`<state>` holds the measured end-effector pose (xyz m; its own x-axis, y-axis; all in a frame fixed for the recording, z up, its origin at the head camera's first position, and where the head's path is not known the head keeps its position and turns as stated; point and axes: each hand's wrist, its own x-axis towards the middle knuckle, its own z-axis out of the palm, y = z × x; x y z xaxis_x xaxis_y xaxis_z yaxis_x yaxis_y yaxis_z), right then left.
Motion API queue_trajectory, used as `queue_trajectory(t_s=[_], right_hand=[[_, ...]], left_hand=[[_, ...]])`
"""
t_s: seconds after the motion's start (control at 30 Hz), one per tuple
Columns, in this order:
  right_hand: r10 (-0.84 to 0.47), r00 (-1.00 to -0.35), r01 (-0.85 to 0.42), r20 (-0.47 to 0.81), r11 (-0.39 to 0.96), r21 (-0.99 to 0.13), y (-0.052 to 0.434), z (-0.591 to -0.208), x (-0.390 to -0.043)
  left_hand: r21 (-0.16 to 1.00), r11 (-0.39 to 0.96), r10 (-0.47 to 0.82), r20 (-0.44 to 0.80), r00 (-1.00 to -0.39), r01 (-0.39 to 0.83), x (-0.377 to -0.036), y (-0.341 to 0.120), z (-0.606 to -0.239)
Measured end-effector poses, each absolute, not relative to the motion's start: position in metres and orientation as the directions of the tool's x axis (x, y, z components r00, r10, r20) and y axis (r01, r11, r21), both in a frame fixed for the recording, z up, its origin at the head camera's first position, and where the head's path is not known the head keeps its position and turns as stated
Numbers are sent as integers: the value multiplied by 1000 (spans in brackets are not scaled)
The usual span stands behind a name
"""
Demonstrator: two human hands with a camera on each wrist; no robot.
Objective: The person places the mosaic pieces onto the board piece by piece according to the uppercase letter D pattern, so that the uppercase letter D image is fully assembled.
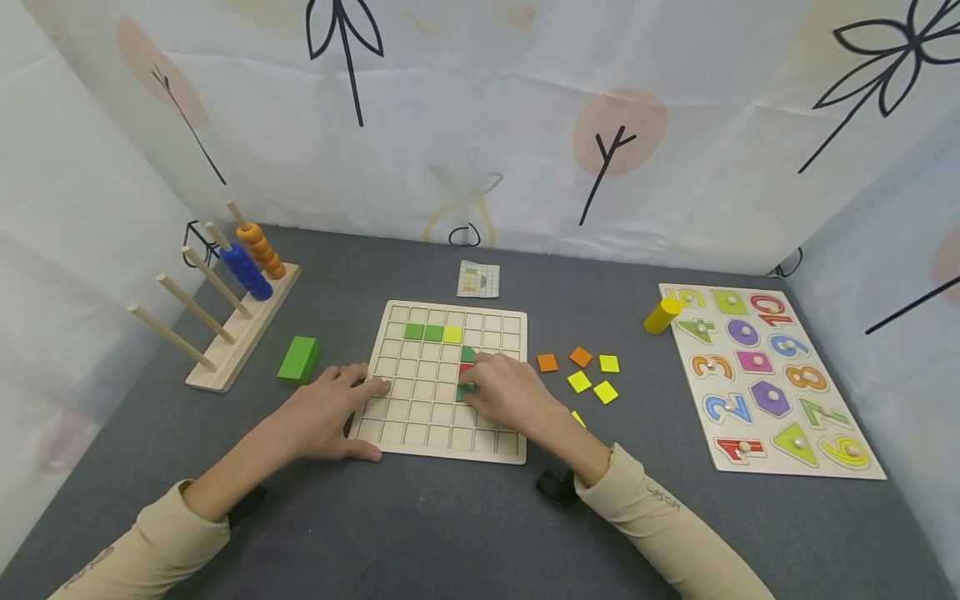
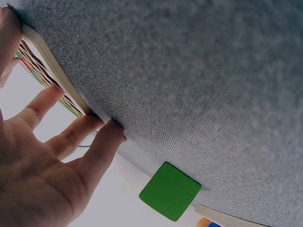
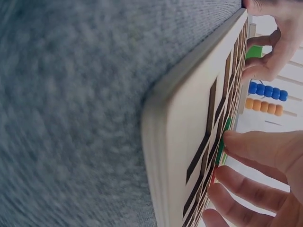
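A pale wooden grid board (image 1: 420,411) lies on the dark table, with green tiles (image 1: 423,332) and a yellow tile (image 1: 452,335) in one row. My left hand (image 1: 333,410) rests along the board's left edge, fingers spread and thumb near its front corner. Over the board's right part, my right hand (image 1: 506,389) pinches a green tile (image 3: 220,150) low against the grid with thumb and forefinger. A red tile (image 1: 465,372) and another green tile (image 1: 468,354) sit just beyond it, partly hidden by the fingers.
Loose orange tiles (image 1: 547,362) and yellow tiles (image 1: 606,392) lie right of the board. A green block (image 1: 299,360) and a wooden bead stacker (image 1: 247,327) stand left. A number puzzle (image 1: 772,383) and a yellow cylinder (image 1: 663,317) are right. A small pattern card (image 1: 478,280) lies behind.
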<state>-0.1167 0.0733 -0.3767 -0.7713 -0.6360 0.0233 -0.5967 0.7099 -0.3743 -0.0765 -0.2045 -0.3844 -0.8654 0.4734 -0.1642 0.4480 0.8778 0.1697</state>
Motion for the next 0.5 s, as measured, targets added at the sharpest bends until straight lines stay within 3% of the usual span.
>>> queue_trajectory(t_s=[0.5], right_hand=[[-635,-772,-592,15,710,-381,72,-375,-115]], left_hand=[[168,878,472,-159,-867,448,-77,-204,-386]])
